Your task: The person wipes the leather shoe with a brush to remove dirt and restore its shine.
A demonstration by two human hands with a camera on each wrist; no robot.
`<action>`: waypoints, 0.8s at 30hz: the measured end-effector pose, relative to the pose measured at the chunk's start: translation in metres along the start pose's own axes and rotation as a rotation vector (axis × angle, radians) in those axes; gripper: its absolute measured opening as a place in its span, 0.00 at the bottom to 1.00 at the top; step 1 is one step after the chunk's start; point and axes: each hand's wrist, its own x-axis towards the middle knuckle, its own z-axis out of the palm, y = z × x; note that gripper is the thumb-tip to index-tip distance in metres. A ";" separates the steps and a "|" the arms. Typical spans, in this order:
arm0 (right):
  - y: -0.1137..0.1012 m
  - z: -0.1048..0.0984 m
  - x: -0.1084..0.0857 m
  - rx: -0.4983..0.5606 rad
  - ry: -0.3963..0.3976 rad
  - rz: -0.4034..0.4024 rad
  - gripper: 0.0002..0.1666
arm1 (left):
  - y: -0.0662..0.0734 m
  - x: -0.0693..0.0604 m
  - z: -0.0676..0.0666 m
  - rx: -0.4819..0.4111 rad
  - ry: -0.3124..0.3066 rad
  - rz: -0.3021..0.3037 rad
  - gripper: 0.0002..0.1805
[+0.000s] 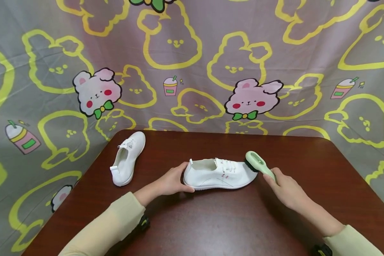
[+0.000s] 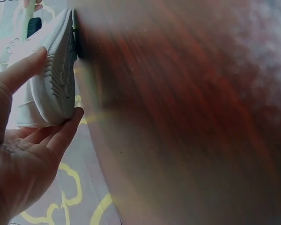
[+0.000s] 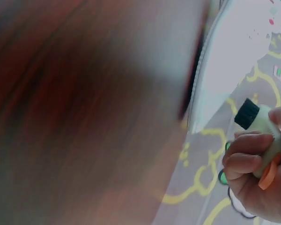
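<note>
- Patterned cloth [image 1: 192, 80] hangs behind and beside a dark reddish-brown table [image 1: 217, 220].
- White shoe [image 1: 211, 179] near mid-table: heel to the left, toe to the right, opening up. Long axis runs left-right, roughly parallel to the far table edge. Full sole contact with the wood: cannot tell.
- Left hand [image 1: 172, 182] pinches the heel, thumb on the near side, fingers around the back.
- Right hand [image 1: 288, 190] has its fingers curled around the handle of a green brush [image 1: 266, 171]. Brush axis slants, head far and left, handle near and right. Dark bristles [image 1: 251, 166] at the toe; contact cannot be told.
- Second shoe [image 1: 130, 168] lies near the left table edge, toe pointing away from the person and slightly right, well apart from the first.
- Room: bare wood extends behind the gripped shoe to the far edge, before it, and right of the brush.
</note>
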 end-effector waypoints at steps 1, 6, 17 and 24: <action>-0.004 0.002 0.001 0.008 0.009 -0.015 0.25 | 0.000 0.000 0.000 0.001 0.003 0.007 0.45; -0.013 0.011 0.006 0.035 0.006 -0.056 0.22 | 0.000 -0.001 0.000 0.022 0.008 0.043 0.44; 0.021 0.000 0.003 -0.083 -0.055 0.106 0.33 | -0.001 -0.001 0.003 0.066 0.021 0.085 0.44; 0.006 -0.007 0.006 -0.015 -0.018 0.035 0.30 | -0.003 -0.001 0.004 0.073 0.026 0.096 0.43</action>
